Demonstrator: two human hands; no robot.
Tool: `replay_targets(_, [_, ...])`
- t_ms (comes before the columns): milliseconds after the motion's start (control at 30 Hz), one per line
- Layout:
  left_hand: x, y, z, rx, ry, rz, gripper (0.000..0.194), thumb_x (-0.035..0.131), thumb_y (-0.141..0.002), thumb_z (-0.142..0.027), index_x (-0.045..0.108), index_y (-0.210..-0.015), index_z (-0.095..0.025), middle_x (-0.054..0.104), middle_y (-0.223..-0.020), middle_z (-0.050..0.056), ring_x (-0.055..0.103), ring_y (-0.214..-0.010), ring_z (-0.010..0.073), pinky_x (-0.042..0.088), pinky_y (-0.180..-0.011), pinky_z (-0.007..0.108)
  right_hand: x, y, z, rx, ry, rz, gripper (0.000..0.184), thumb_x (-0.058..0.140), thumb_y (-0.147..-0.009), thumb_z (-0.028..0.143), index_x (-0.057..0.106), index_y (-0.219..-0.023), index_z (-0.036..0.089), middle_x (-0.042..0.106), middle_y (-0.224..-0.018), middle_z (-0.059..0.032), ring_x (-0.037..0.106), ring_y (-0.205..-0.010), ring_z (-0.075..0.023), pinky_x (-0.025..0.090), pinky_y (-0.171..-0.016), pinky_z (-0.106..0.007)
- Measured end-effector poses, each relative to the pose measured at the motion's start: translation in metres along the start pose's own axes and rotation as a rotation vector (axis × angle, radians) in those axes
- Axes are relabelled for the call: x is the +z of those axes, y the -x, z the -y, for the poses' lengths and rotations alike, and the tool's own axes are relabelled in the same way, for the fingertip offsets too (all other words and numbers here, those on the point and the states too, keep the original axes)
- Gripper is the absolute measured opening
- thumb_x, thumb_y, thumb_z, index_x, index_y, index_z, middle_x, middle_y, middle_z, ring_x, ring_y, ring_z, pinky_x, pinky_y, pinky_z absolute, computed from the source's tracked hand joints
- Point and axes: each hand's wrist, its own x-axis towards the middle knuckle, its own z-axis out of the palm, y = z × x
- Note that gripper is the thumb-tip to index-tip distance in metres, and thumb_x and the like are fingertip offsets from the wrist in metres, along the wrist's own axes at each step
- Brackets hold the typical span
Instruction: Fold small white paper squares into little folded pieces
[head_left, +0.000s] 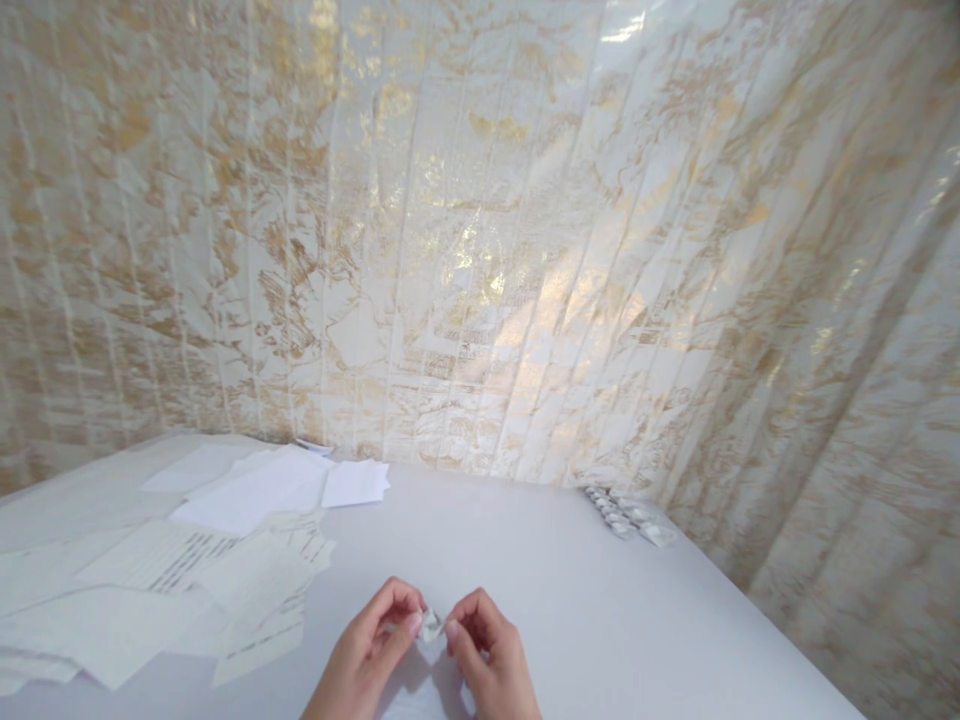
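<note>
A small piece of folded paper (430, 627), whitish with grey marks, is held just above the white table near the front edge of the view. My left hand (375, 640) pinches its left side between thumb and forefinger. At the paper's right edge, my right hand (487, 645) has thumb and forefinger closed in a pinch on it. The fingers partly cover the paper, so its exact shape is hard to make out. Below the hands lies something pale (424, 700), cut off by the bottom of the view.
Printed sheets (262, 570) lie overlapping on the table's left side. Behind them are blank white sheets (247, 490) and a small stack of paper pieces (355, 483). Several small folded paper pieces (619, 515) stand in rows at the back right. A gold-patterned curtain (480, 250) borders the white table (637, 630).
</note>
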Motion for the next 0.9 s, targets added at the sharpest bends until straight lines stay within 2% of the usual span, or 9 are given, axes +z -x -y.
replay_targets(200, [0.001, -0.002, 0.002, 0.016, 0.140, -0.138, 0.047, 0.061, -0.084, -0.068, 0.057, -0.081, -0.022, 0.064, -0.084, 0.001, 0.057, -0.072, 0.0174, 0.042, -0.063, 0.026, 0.002, -0.001, 0.000, 0.011, -0.069, -0.018, 0.018, 0.056, -0.092, 0.033, 0.052, -0.079, 0.020, 0.044, -0.065, 0.0059, 0.039, -0.056, -0.0118, 0.032, -0.054, -0.023])
replay_targets(333, [0.000, 0.001, 0.000, 0.031, 0.051, -0.085, 0.044, 0.061, -0.085, -0.066, 0.056, -0.080, -0.023, 0.062, -0.079, -0.001, 0.059, -0.074, 0.0183, 0.044, -0.067, 0.027, 0.005, 0.001, -0.001, -0.020, -0.023, 0.051, 0.020, 0.059, -0.091, 0.038, 0.055, -0.084, 0.020, 0.046, -0.066, 0.0059, 0.039, -0.056, -0.0110, 0.032, -0.054, -0.022])
replay_targets(433, [0.003, 0.008, -0.007, 0.051, -0.040, -0.057, 0.040, 0.057, -0.089, -0.062, 0.059, -0.082, -0.023, 0.062, -0.076, -0.002, 0.062, -0.076, 0.0195, 0.045, -0.071, 0.027, 0.012, 0.003, -0.004, -0.054, 0.013, 0.064, 0.037, 0.068, -0.082, 0.055, 0.059, -0.087, 0.020, 0.047, -0.066, 0.0059, 0.037, -0.054, -0.0103, 0.030, -0.049, -0.021])
replay_targets(500, [0.007, 0.012, -0.013, 0.069, -0.078, -0.059, 0.039, 0.055, -0.090, -0.062, 0.061, -0.082, -0.024, 0.063, -0.076, -0.002, 0.062, -0.075, 0.0194, 0.045, -0.070, 0.027, 0.016, 0.004, -0.004, -0.046, 0.003, 0.034, 0.049, 0.066, -0.078, 0.068, 0.059, -0.080, 0.019, 0.048, -0.064, 0.0050, 0.038, -0.054, -0.0106, 0.029, -0.048, -0.021])
replay_targets(600, [0.011, 0.014, -0.019, 0.089, -0.093, -0.092, 0.039, 0.055, -0.090, -0.062, 0.060, -0.080, -0.024, 0.061, -0.074, -0.003, 0.061, -0.073, 0.0187, 0.044, -0.067, 0.026, 0.016, 0.003, 0.000, 0.007, -0.013, 0.010, 0.058, 0.059, -0.080, 0.075, 0.057, -0.070, 0.018, 0.052, -0.058, 0.0031, 0.041, -0.050, -0.0104, 0.031, -0.048, -0.021])
replay_targets(667, [0.012, 0.014, -0.018, 0.090, -0.073, -0.109, 0.038, 0.057, -0.089, -0.062, 0.060, -0.081, -0.024, 0.060, -0.075, -0.003, 0.060, -0.072, 0.0184, 0.045, -0.069, 0.026, 0.014, 0.003, 0.004, 0.023, -0.011, 0.024, 0.059, 0.060, -0.080, 0.075, 0.058, -0.068, 0.017, 0.054, -0.057, 0.0018, 0.041, -0.048, -0.0101, 0.030, -0.047, -0.021])
replay_targets(767, [0.012, 0.012, -0.012, 0.093, -0.081, -0.096, 0.036, 0.065, -0.083, -0.060, 0.063, -0.088, -0.024, 0.060, -0.079, -0.003, 0.057, -0.070, 0.0178, 0.044, -0.070, 0.026, 0.008, 0.003, 0.009, 0.021, 0.016, 0.030, 0.055, 0.064, -0.081, 0.069, 0.059, -0.065, 0.017, 0.049, -0.054, 0.0036, 0.038, -0.049, -0.0097, 0.028, -0.046, -0.020])
replay_targets(900, [0.010, 0.009, -0.006, 0.075, -0.116, -0.012, 0.037, 0.066, -0.083, -0.058, 0.060, -0.072, -0.023, 0.055, -0.072, -0.003, 0.051, -0.066, 0.0166, 0.041, -0.066, 0.026, 0.007, 0.004, 0.008, 0.007, 0.053, 0.004, 0.050, 0.068, -0.082, 0.061, 0.061, -0.063, 0.016, 0.045, -0.052, 0.0053, 0.034, -0.052, -0.0098, 0.027, -0.049, -0.021])
